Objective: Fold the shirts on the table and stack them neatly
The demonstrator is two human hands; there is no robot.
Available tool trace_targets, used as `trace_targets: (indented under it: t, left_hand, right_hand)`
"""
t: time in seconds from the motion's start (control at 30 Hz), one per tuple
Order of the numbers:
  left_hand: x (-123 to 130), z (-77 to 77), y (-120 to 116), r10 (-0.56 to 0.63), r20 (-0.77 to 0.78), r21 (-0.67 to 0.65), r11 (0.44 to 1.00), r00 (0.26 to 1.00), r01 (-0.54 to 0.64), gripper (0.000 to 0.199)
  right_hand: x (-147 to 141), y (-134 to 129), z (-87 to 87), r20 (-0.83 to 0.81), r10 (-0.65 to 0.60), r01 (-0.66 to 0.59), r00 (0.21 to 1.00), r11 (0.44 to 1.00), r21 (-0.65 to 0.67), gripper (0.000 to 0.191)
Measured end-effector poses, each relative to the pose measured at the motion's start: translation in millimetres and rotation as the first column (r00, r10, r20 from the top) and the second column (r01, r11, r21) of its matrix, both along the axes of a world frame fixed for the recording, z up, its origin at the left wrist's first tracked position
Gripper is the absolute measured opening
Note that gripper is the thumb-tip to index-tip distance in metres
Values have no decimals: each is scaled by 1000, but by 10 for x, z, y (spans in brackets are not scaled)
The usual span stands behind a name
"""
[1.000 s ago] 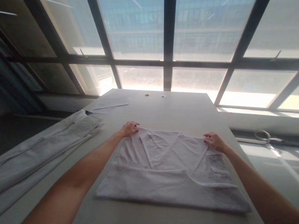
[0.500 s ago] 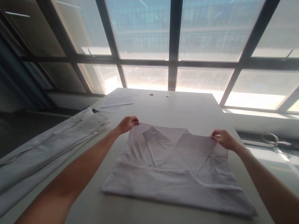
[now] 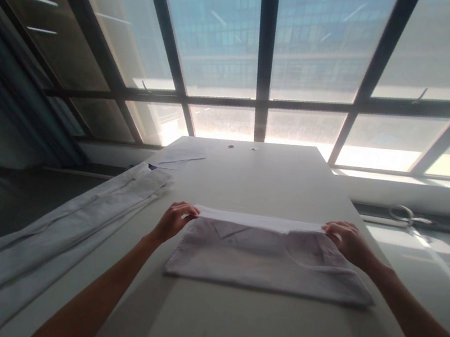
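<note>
Left hand (image 3: 174, 221) and right hand (image 3: 347, 243), well apart, pinch the white shirt (image 3: 260, 269) between them; looks light, floppy. Best gripped at both ends.

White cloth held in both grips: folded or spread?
Folded: the white cloth lies in overlapping layers on the table, with a curved layer edge showing. Left grip and right grip hold its far edge.

A shirt (image 3: 252, 267) is laid on the table (image 3: 260, 185), its far edge held between the left hand (image 3: 176, 220) and the right hand (image 3: 347, 242). To its left, clothes (image 3: 79, 228) are laid, with papers (image 3: 182, 154) placed behind them. Windows (image 3: 316, 52) are set beyond the table, a curtain (image 3: 16, 84) hung at left.
</note>
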State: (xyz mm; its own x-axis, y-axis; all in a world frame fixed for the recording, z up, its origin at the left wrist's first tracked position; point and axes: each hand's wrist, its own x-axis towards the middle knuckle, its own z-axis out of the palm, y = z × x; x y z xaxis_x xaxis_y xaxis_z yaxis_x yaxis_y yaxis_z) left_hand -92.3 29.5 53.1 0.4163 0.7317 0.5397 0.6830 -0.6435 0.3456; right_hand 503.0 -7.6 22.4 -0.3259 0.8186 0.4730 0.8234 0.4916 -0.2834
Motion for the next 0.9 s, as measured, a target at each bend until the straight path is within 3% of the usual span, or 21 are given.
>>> trace_targets:
  t: [0.2,0.43,0.6,0.77,0.9]
  left_hand:
    - [-20,-298,-328,-32,-156,-66,998,987,22,18]
    - [-22,-408,-412,-6,-191,-90,996,981,-12,14]
    - [-30,-390,-434,54,-194,-12,998,980,-58,13]
    - [-21,-275,-500,53,-341,-92,992,939,-89,16]
    - [263,-111,-543,128,-344,-55,986,930,-156,26]
  right_hand:
    - [-94,-234,-260,128,-56,58,990,998,-14,26]
    - [-135,-244,-286,182,-100,123,978,985,-121,26]
    - [-163,-264,-264,164,-158,186,974,967,-172,23]
    - [-151,-309,-284,173,-168,197,971,966,-169,23]
    - [-217,-304,-252,161,-179,198,971,974,-111,29]
